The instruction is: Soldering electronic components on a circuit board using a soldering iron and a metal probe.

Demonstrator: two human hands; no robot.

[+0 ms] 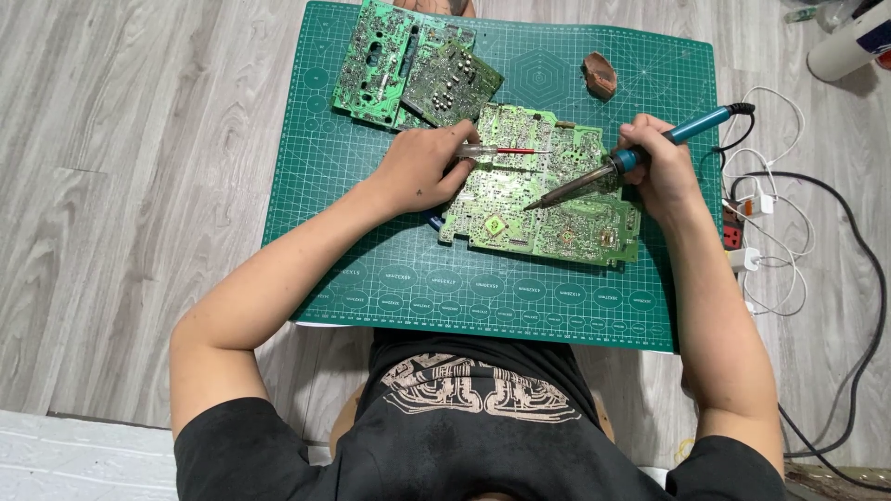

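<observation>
A large green circuit board [548, 190] lies on the green cutting mat [371, 269]. My right hand [661, 167] grips a blue-handled soldering iron [640, 158], its dark tip resting on the board near the middle. My left hand [422, 167] rests on the board's left edge and holds a thin tool with a clear handle and red shaft [497, 150], which points right across the board.
Two more green circuit boards [408, 65] overlap at the mat's far left. A small brown object [600, 74] sits at the mat's far edge. White and black cables and a power strip [742, 232] lie on the wooden floor to the right.
</observation>
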